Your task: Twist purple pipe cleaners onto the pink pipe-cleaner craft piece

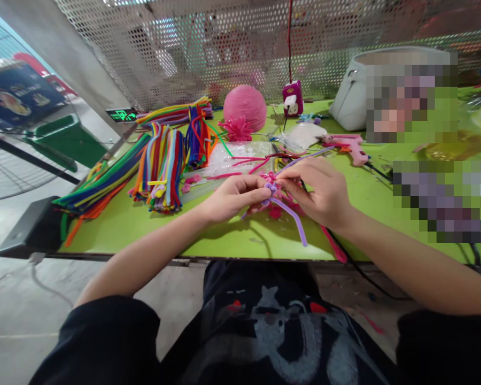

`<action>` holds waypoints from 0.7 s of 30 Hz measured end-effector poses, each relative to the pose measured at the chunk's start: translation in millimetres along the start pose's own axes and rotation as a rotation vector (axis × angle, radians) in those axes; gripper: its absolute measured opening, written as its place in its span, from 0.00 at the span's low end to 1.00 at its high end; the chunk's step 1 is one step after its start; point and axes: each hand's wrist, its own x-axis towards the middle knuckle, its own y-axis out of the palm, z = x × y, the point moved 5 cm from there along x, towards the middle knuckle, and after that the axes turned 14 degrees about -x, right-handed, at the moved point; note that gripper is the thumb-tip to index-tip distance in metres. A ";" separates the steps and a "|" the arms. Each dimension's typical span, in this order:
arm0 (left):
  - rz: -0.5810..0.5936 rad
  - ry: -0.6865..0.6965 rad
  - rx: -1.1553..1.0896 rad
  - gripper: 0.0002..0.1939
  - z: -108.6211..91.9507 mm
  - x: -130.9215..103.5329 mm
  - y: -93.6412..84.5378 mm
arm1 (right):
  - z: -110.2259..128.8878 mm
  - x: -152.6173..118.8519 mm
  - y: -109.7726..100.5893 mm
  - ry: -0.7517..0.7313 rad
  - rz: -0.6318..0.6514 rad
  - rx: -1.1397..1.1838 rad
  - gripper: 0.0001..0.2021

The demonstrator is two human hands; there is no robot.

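Note:
Between my fingertips, over the front of the green table, is a small cluster of looped purple pipe cleaners. My left hand pinches the cluster from the left, thumb and forefinger closed on it. My right hand is closed at its other side, gripping a purple pipe cleaner that sticks up to the right past the fingers. Another purple end bends down toward the table's front edge. Pink pipe-cleaner pieces lie beneath and behind the cluster, partly covered by my hands.
Bundled multicoloured pipe cleaners lie on the left. Behind stand a pink ball with a pink looped flower, and a purple power adapter. A pink glue gun rests to the right, its black cord trailing. A white basket stands farther back.

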 end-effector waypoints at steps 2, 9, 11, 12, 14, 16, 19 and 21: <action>-0.020 0.016 0.024 0.26 -2.3 -0.1 0.0 | 1.7 -1.4 -4.3 -0.057 -0.083 -0.085 0.11; -0.098 0.073 0.092 0.27 -4.3 0.6 -3.2 | 2.6 -2.5 -0.9 -0.115 -0.097 -0.154 0.08; -0.114 0.125 0.114 0.26 -4.5 0.9 -3.8 | -1.2 -0.6 4.6 -0.023 0.007 0.061 0.07; -0.129 0.160 0.135 0.25 -5.0 0.7 -4.4 | -2.3 0.1 7.5 0.024 0.066 0.191 0.07; -0.165 0.238 0.206 0.21 -6.6 -0.5 -5.7 | -3.2 0.5 12.1 0.123 0.167 0.412 0.06; -0.186 0.288 0.320 0.17 -7.4 -2.2 -6.0 | -3.2 0.2 14.2 0.200 0.223 0.508 0.07; -0.184 0.336 0.457 0.13 -8.0 -3.6 -5.1 | -4.3 -1.4 16.6 0.275 0.273 0.524 0.09; -0.186 0.398 0.506 0.11 -10.1 -4.1 -4.9 | -7.1 -3.1 19.4 0.330 0.297 0.542 0.09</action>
